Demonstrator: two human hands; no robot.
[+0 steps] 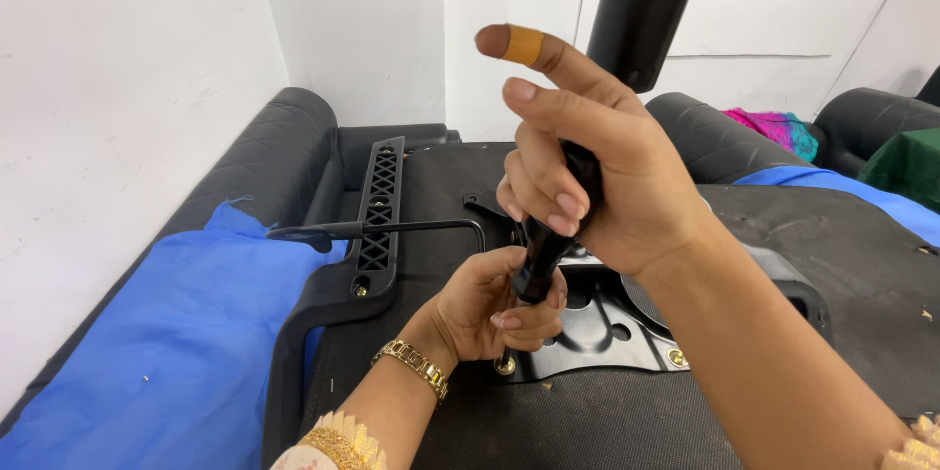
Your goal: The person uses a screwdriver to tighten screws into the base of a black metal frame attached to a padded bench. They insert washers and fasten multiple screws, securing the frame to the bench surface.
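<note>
Both hands grip my screwdriver, right wrapped round its handle, left pinching its shaft over one gold screw; another already sits in the black metal plate.

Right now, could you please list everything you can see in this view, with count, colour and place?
screwdriver: one, dark handle, upright at centre
metal plate: one, black, on the seat underside
seat underside: one, black, centre
bolts: two seen, brass, at the plate's front corners
armrest: one, black, left of the plate
lever: one, black, across the armrest
cylinder: one, black, top centre
blue cloth: one, lower left
left hand: low on the screwdriver
right hand: gripping the handle
</note>
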